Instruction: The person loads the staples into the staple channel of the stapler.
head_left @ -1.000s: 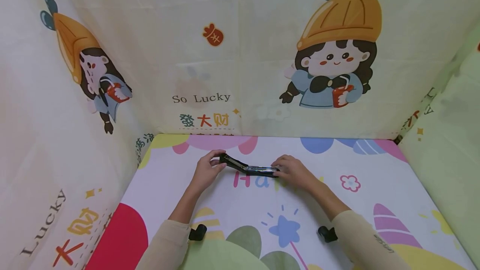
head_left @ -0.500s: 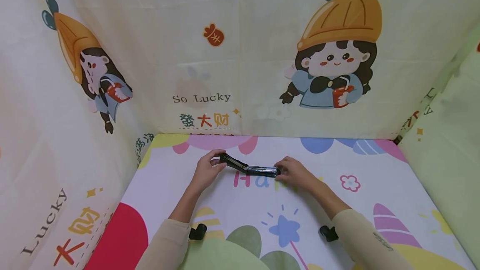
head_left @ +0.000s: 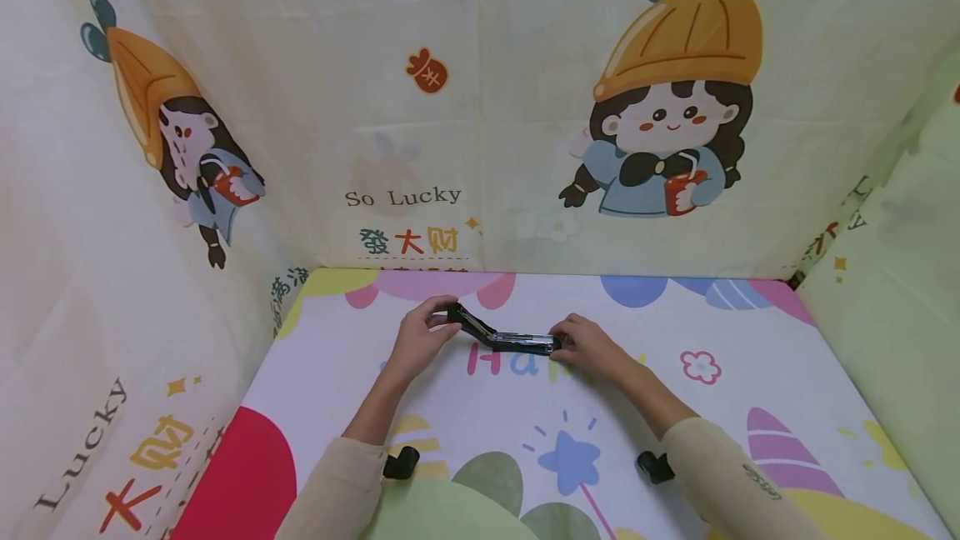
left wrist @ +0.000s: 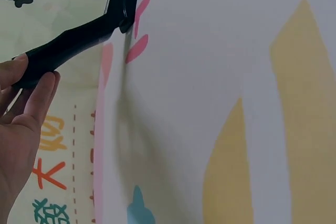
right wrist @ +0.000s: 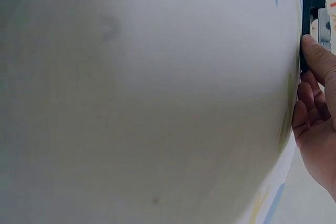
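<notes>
A black stapler [head_left: 522, 344] is swung wide at its hinge, its silvery metal rail showing along the right part. My left hand [head_left: 417, 343] grips the end of the raised black arm, thumb on one side and fingers on the other, also plain in the left wrist view, where the black stapler arm [left wrist: 71, 44] slants up to the hinge. At the opposite end, my right hand [head_left: 588, 346] pinches the tip of the base, low over the table. In the right wrist view only part of the stapler [right wrist: 306, 9] shows at the right edge, beside the thumb.
The table [head_left: 637, 457] wears a white cover printed with coloured shapes and letters. Cream cloth walls [head_left: 525, 90] with cartoon prints rise behind it and on both sides. A small black wrist device [head_left: 402, 463] sits at the left sleeve, another black device [head_left: 655, 467] at the right.
The right hand has shifted slightly right to the base's tip. My left hand has moved a little right and up, tilting the raised arm of the stapler more steeply.
</notes>
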Demonstrator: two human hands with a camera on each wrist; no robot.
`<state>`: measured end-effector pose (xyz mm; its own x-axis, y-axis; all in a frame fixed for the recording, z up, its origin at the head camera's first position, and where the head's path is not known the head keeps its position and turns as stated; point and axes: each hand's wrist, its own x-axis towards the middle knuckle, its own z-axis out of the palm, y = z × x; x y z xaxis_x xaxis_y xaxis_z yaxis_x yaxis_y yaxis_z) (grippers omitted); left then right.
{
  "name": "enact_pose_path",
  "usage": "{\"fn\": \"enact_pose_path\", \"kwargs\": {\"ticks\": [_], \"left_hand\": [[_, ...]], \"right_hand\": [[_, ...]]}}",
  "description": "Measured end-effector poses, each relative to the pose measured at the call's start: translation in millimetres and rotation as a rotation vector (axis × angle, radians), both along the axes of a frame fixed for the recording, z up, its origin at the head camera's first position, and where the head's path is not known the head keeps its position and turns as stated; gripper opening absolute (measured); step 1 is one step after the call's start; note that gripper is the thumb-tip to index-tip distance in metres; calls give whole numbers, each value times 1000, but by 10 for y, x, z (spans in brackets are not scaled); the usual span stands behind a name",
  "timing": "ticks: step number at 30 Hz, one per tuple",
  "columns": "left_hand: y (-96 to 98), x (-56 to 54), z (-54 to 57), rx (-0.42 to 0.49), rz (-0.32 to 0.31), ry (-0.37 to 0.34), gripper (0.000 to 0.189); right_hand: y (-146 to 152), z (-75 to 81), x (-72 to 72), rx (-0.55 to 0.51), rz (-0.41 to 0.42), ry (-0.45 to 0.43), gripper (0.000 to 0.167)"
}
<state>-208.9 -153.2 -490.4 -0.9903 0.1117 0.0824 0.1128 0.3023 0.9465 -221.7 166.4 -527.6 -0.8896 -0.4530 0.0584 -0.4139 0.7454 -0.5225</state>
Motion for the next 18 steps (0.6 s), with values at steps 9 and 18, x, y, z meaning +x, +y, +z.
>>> {"fn": "enact_pose_path", "kwargs": {"ticks": [9, 18], "left_hand": [[185, -46, -60, -38, 3, 42, 43], [390, -37, -43, -104, -57, 47, 42]], "right_hand": [[2, -25, -6, -7, -12, -23, 36], [0, 6, 10, -6, -4, -15, 36]]}}
